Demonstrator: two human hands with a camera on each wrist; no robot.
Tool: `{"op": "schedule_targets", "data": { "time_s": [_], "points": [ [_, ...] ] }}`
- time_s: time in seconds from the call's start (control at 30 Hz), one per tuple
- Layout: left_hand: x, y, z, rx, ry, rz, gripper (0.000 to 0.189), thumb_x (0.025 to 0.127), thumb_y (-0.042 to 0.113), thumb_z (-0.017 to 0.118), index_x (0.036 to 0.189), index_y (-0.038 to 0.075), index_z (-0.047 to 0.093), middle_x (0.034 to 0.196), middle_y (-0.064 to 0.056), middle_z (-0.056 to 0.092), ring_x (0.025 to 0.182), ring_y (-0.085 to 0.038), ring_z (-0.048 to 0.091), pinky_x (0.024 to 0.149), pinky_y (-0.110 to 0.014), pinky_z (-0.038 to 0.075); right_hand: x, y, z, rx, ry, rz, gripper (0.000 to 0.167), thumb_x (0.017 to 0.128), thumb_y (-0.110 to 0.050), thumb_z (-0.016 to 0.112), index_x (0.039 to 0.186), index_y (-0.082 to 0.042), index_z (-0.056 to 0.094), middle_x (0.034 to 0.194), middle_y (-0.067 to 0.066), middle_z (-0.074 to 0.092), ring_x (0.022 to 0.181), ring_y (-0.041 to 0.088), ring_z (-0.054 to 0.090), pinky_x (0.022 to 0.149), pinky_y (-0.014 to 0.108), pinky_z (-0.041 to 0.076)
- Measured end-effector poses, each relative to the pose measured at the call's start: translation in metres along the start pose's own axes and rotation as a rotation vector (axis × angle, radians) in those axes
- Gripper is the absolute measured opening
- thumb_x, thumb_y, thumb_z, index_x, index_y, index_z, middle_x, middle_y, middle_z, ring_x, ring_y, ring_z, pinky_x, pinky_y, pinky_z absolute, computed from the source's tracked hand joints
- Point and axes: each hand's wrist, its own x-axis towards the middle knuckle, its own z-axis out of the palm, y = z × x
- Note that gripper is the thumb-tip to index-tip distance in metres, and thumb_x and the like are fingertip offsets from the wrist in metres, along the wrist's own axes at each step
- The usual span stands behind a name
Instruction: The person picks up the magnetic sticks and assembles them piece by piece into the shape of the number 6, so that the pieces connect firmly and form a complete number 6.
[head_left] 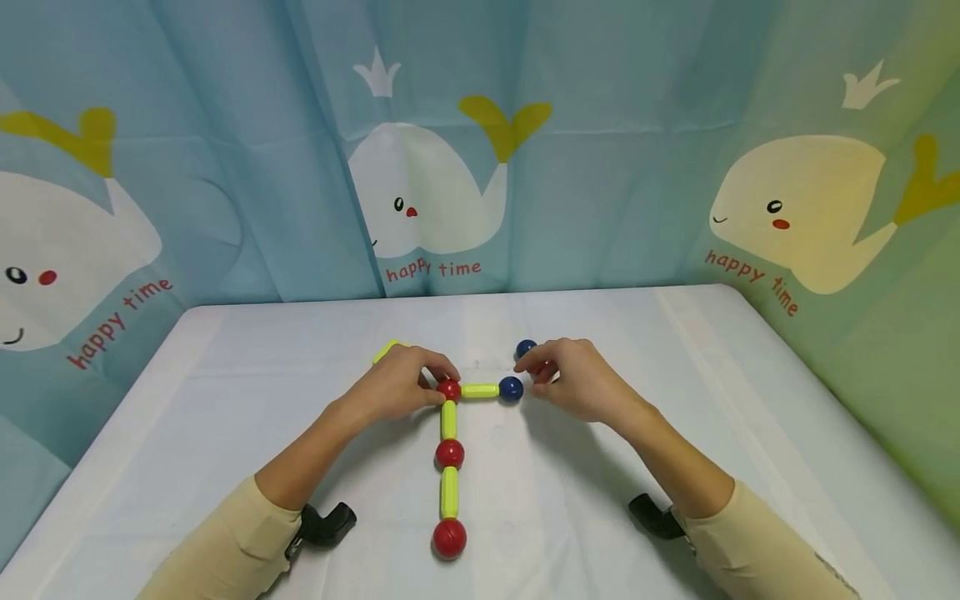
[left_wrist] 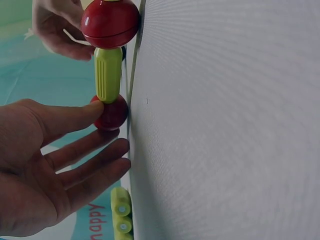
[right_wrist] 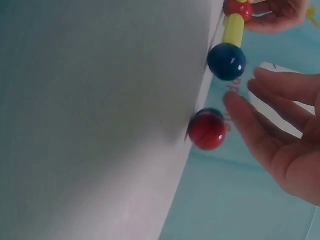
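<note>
On the white table lies an L-shaped chain of red balls, yellow rods and one blue ball. My left hand (head_left: 393,385) pinches the red corner ball (head_left: 449,390) between thumb and fingers. From that ball a yellow rod (head_left: 480,391) runs right to the blue ball (head_left: 512,389). Toward me, another yellow rod (head_left: 448,420) leads to a middle red ball (head_left: 450,454), then a rod (head_left: 449,493) and the nearest red ball (head_left: 449,539). Just right of the blue end ball, my right hand (head_left: 573,379) hovers with loosely bent fingers, apart from it and holding nothing.
Loose yellow rods (left_wrist: 121,209) lie beyond my left hand, partly hidden in the head view. Behind my right hand are a second blue ball (head_left: 526,348) and a loose red ball (right_wrist: 207,131). A whale-print curtain (head_left: 615,200) hangs behind the table (head_left: 225,375).
</note>
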Motion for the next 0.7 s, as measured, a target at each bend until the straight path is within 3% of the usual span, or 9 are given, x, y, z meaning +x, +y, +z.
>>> {"op": "schedule_targets", "data": {
  "time_s": [0.27,0.7],
  "points": [
    [0.0,-0.001,0.001,-0.003,0.002,0.023,0.022,0.09,0.009,0.081,0.111,0.016,0.08,0.102,-0.001,0.076,0.085,-0.013,0.071,0.073,-0.025,0.057,0.004,-0.008,0.01,0.002,-0.084,0.006,0.033,0.087,0.005,0.076,0.118,-0.005,0.077,0.095,0.008,0.079,0.086,0.017,0.072,0.069,0.026,0.056],
    [-0.001,0.0,-0.001,-0.009,-0.003,0.039,0.023,0.09,0.009,0.081,0.112,0.015,0.079,0.105,-0.003,0.076,0.084,-0.012,0.071,0.073,-0.025,0.058,0.012,-0.014,0.014,-0.061,-0.035,0.028,0.026,0.085,0.007,0.074,0.106,-0.008,0.081,0.097,0.006,0.078,0.078,0.013,0.067,0.064,0.025,0.055]
  ]
}}
